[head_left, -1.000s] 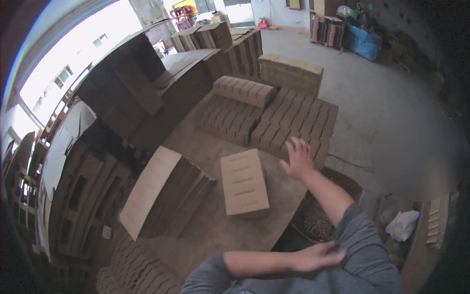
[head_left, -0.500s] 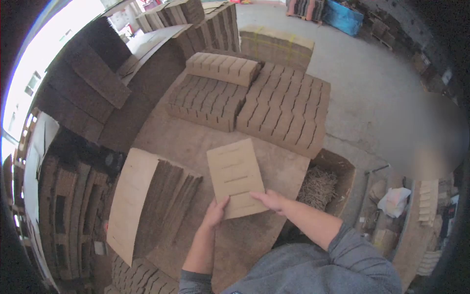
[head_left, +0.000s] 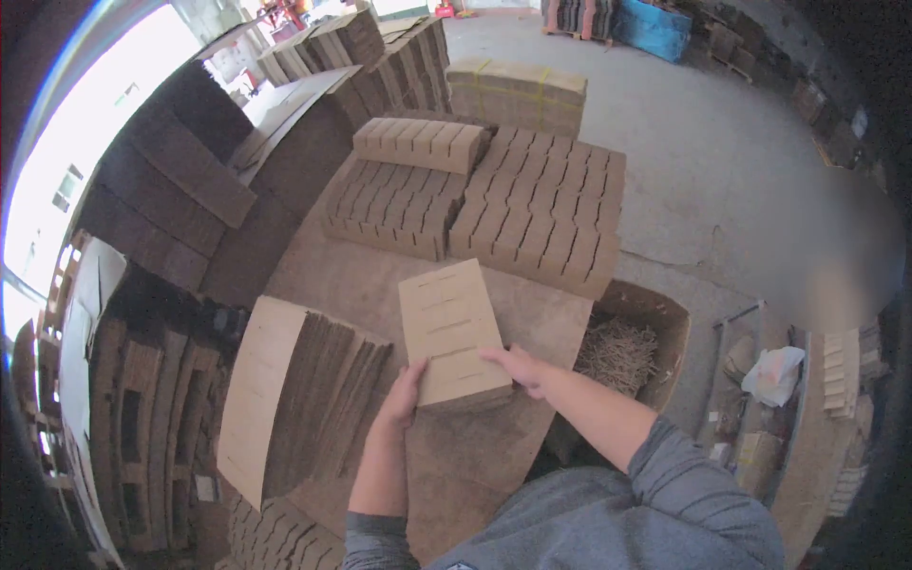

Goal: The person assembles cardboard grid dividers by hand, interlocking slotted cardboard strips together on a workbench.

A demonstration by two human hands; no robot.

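A small stack of slotted cardboard sheets (head_left: 450, 328) lies at the middle of the brown table (head_left: 356, 275). My left hand (head_left: 407, 390) holds its near left edge, and my right hand (head_left: 518, 369) grips the right edge with the thumb on top. The hidden fingers are against the sides. Left of them leans a row of cardboard sheets (head_left: 309, 389) with a pale front sheet. Behind stand two blocks of slotted cardboard, one on the left (head_left: 394, 204) and one on the right (head_left: 541, 209), with a smaller bundle (head_left: 418, 142) on the left block.
A box (head_left: 679, 332) of cardboard scraps (head_left: 617, 356) stands beside the table's right edge. Pallets and dark sheets (head_left: 157, 408) fill the left side. A strapped cardboard bundle (head_left: 518, 95) is behind the table. A white plastic bag (head_left: 772, 376) lies at the right.
Both hands have shifted slightly away from my body along the sheets. The thickness of the stack now shows at its near edge. The camera view has shifted a little.
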